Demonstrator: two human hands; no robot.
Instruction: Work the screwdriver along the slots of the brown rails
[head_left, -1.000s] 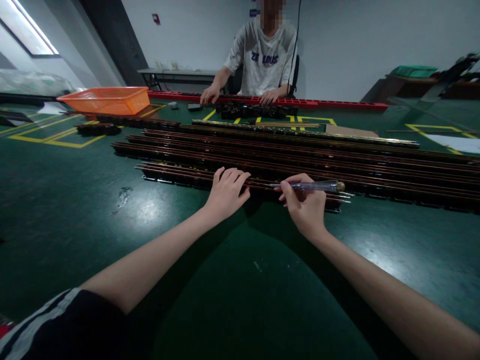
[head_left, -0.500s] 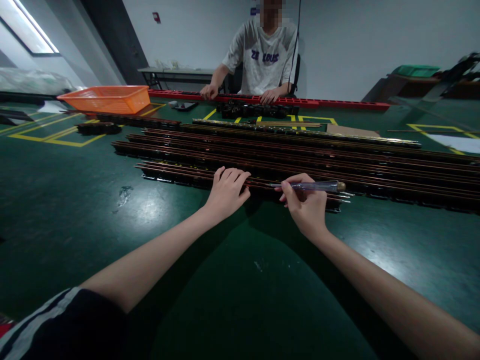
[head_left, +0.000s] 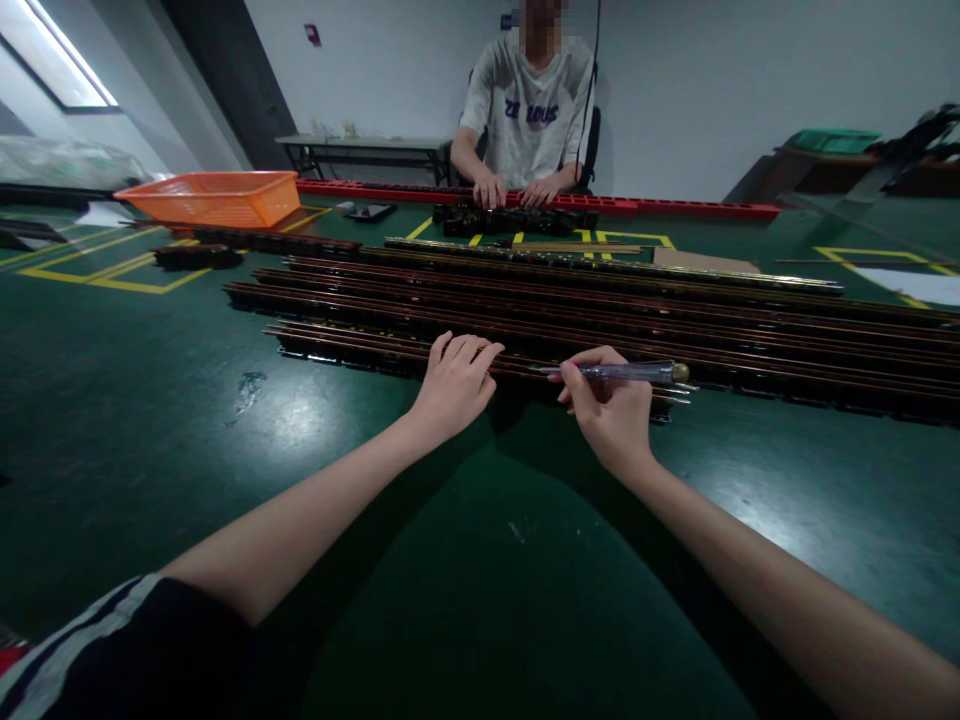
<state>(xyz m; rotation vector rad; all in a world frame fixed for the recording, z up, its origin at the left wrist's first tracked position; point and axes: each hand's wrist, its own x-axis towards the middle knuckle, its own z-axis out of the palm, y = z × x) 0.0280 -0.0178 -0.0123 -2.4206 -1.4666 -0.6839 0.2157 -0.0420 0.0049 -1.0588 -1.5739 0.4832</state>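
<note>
My left hand grips the nearest dark strip, fingers over its top and thumb on the near side. Thin copper-coloured rods run lengthwise along this strip. In my right hand is a screwdriver with a clear, purplish handle and a brownish end cap. It lies almost level, its thin shaft pointing left at the strip between my hands. Whether the tip touches a rod is too small to tell. Just behind lie several longer dark strips with similar rods.
An orange basket stands at the back left. Across the green table a co-worker has both hands at a dark part beside a long red rail. Cardboard lies behind the strips.
The nearest strip has slid slightly left under my hands. My hands have barely moved. The co-worker's hand on the left side of the view has moved right, to the dark part.
</note>
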